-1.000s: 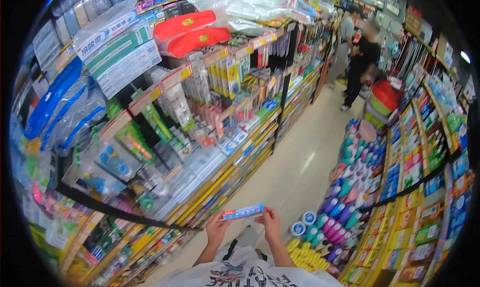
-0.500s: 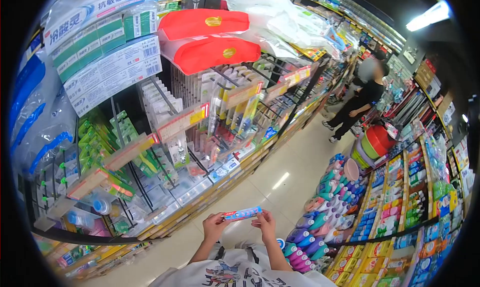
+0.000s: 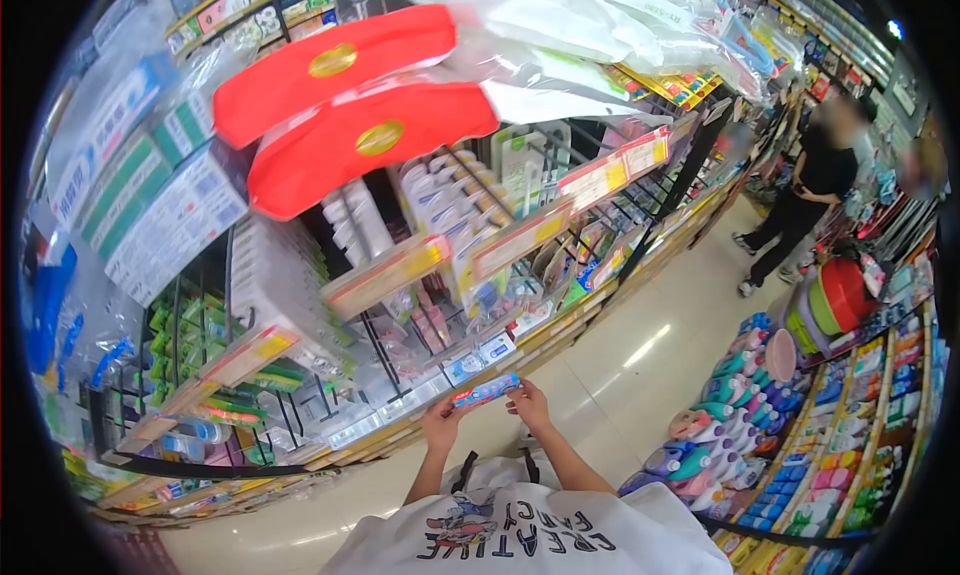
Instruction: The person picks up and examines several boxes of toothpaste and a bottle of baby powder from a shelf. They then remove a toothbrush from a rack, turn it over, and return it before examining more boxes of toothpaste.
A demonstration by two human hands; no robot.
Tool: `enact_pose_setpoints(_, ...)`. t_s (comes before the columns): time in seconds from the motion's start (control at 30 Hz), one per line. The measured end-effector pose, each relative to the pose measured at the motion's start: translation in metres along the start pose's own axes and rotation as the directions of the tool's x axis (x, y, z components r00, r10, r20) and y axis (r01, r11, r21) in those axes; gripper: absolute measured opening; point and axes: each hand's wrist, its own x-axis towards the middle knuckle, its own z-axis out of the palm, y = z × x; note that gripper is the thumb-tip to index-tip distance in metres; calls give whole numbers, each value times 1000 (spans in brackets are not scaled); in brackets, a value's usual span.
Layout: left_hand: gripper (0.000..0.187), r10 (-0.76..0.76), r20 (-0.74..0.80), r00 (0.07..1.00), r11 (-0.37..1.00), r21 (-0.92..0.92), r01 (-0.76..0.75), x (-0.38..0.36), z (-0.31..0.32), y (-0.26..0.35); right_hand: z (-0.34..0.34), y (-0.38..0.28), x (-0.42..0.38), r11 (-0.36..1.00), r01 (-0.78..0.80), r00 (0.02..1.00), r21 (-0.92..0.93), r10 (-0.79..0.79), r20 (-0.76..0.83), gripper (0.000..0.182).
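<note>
A slim blue-and-red toothpaste box (image 3: 486, 390) is held level in front of my chest, over the edge of the shelving. My left hand (image 3: 440, 424) is closed on its left end, thumb and fingers pinching it. At the other end, my right hand (image 3: 528, 407) grips the box with its fingertips. The print on the box is too small to read. Just beyond the box, small cartons (image 3: 405, 403) lie along the lower shelf.
Hanging toothbrush packs (image 3: 275, 285) fill the rack ahead, under red packages (image 3: 370, 140) and wrapped cartons (image 3: 150, 190). Bottles (image 3: 715, 420) are piled on the right. A person in black (image 3: 825, 165) stands farther down the aisle (image 3: 610, 360).
My view has turned left and come nearer the rack, so the shelves look shifted. Both hands still hold the box, now closer to the shelf edge. The person in black appears farther right.
</note>
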Motion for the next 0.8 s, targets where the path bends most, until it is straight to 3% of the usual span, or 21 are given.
enact_pose_setpoints(0.13,42,-77,-84,993,996,-53,73,31,36,-9,-3,-11,57,989,139,982,55,-144,124,65)
enact_pose_setpoints(0.27,40,-126,-215,968,992,-29,122,43,52,19,3,-16,90,993,92,973,75,-106,204,67)
enact_pose_setpoints(0.33,38,-87,-241,967,976,175,131,51,60,5,2,-12,101,998,65,966,12,-66,250,70)
enact_pose_setpoints(0.37,38,-95,-250,964,975,174,141,51,64,3,0,-10,102,998,58,964,6,-58,259,70)
enact_pose_setpoints(0.47,43,-218,-314,924,975,-22,223,56,72,23,2,-13,104,997,27,959,71,-46,278,72)
enact_pose_setpoints(0.5,43,-218,-316,924,974,-16,224,58,72,13,1,-13,107,995,7,954,98,-36,297,72)
enact_pose_setpoints(0.57,45,-255,-348,902,951,-258,169,63,82,-18,0,-15,116,994,-16,948,112,-20,316,73)
enact_pose_setpoints(0.6,45,-270,-347,898,948,-260,184,60,83,-17,0,-12,121,987,-36,949,154,-14,315,73)
enact_pose_setpoints(0.7,47,-190,-332,924,947,-311,83,60,81,0,-1,-15,119,983,-70,937,169,6,349,73)
enact_pose_setpoints(0.8,47,-249,-218,944,811,-580,80,64,75,9,1,-22,113,973,-77,919,217,-15,393,73)
